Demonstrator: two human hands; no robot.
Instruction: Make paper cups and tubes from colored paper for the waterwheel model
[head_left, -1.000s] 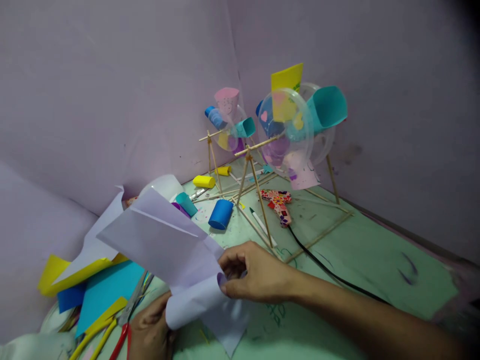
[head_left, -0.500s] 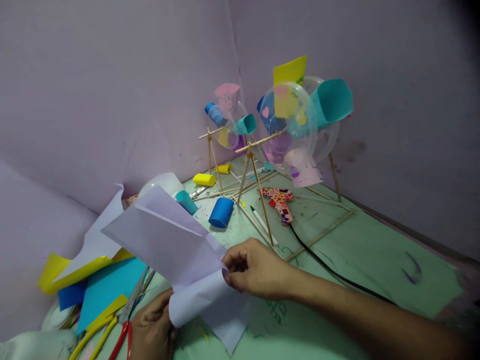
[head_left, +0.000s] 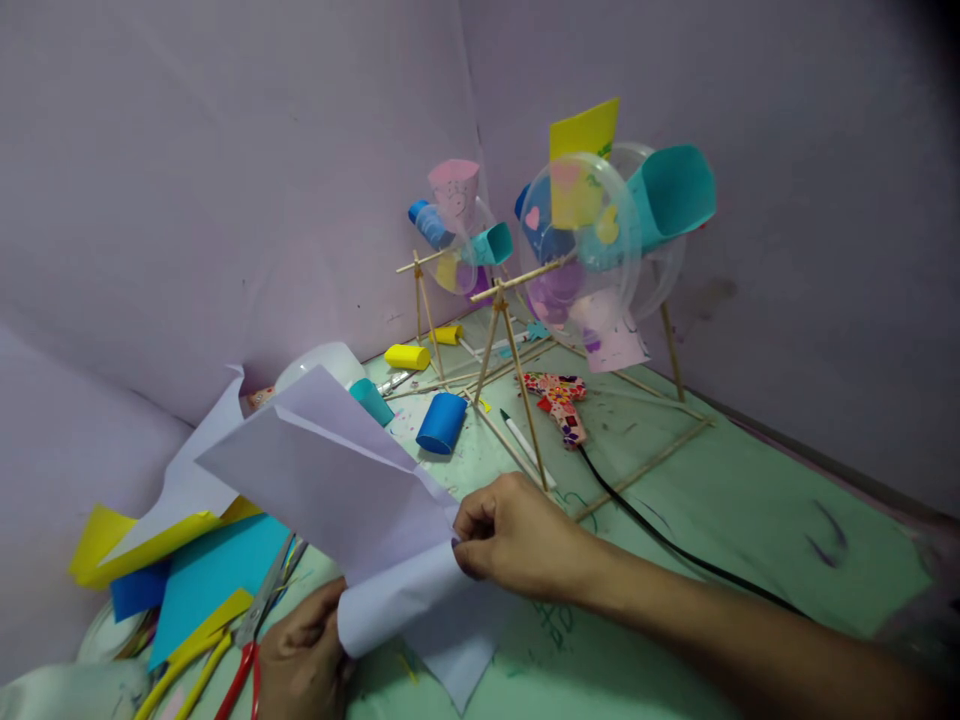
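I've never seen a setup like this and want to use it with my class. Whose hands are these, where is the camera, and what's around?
There is no machine: a person works with two bare hands, filmed by a camera worn on the head, looking forward and down. The left hand holds the lower left edge of a pale sheet, partly curled over; the right hand pinches the curl's right end. On the green table stand a larger wheel-like model and a smaller model, on stick frames. Nearby lie a blue tube, what looks like a patterned glue gun and, beside the left hand, scissors.
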